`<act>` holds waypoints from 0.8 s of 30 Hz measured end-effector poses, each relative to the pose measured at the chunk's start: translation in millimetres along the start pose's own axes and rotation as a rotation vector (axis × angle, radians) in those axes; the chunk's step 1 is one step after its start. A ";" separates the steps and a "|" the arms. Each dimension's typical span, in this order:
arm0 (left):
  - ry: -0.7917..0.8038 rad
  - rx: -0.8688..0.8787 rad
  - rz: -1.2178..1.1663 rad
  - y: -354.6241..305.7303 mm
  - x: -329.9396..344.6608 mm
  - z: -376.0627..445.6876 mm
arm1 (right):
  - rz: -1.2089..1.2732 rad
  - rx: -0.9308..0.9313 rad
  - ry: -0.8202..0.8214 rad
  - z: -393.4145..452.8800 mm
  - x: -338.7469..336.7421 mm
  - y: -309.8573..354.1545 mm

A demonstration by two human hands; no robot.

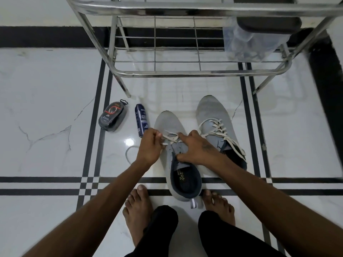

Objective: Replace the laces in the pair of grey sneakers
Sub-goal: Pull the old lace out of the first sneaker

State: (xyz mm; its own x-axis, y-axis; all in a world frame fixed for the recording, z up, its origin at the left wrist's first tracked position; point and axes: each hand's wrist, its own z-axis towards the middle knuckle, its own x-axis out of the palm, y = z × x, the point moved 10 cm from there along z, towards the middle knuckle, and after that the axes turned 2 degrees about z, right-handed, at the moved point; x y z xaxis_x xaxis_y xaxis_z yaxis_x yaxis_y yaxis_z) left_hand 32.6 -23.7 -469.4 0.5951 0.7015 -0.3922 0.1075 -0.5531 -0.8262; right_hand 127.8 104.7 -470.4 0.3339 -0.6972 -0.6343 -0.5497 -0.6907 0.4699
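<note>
Bare feet [138,208] and dark trouser legs at the bottom edge, planted on white floor tile [46,108] with black striping. Just ahead of the toes, the near grey sneaker [167,123], heel toward the camera, collar open. Only the lower eyelets carrying white lace [171,139]; upper eyelets bare. Left hand [150,145] pinched closed on a lace end at the shoe's left side, drawing it outward. Right hand [194,149] pressed down on the tongue and upper, forefinger extended onto the crossing, remaining fingers curled over the tongue edge; not clamped on the lace itself as far as visible. A loose loop of lace [130,153] lying on the tile to the left of the shoe.

Just beside, to the right, the second grey sneaker [213,112], fully threaded with its own white lace [219,128], ends slack and untied.

Judgement: early to midway. First shoe partly unlaced or partly relaced, impossible to tell which; second shoe seemingly untouched.

Further out: spray can [142,119] and shoe polish case [113,117] lying left of the pair, steel shoe rack [185,71] beyond.
</note>
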 end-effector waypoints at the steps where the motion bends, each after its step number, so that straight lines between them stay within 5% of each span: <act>1: -0.004 -0.008 -0.009 -1.0 1.3 -0.5 | -0.001 0.009 0.001 -0.5 1.0 -0.2; 6: -0.084 0.559 0.680 -78.5 16.5 -14.6 | 0.111 0.010 -0.037 -7.7 1.5 -0.1; 11: 0.181 0.465 1.052 -70.3 40.3 4.5 | 0.227 0.090 0.057 -10.4 7.0 -10.9; 16: 0.165 0.498 0.966 -65.0 38.1 2.0 | 0.271 0.120 0.101 -6.6 10.0 -12.8; 21: -0.054 0.073 0.245 -16.2 -26.4 8.0 | 0.317 0.149 0.099 -9.8 7.5 -18.8; 24: -0.152 0.058 0.421 -6.4 -40.0 -3.5 | 0.277 0.146 0.113 -9.3 10.5 -14.9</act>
State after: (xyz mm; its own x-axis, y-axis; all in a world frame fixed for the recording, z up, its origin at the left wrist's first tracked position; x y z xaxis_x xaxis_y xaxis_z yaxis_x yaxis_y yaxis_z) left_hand 10.8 -49.8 -447.0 0.4533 0.4807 -0.7506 -0.1663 -0.7817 -0.6011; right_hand 146.7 106.0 -478.4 0.2344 -0.8772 -0.4189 -0.7327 -0.4426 0.5170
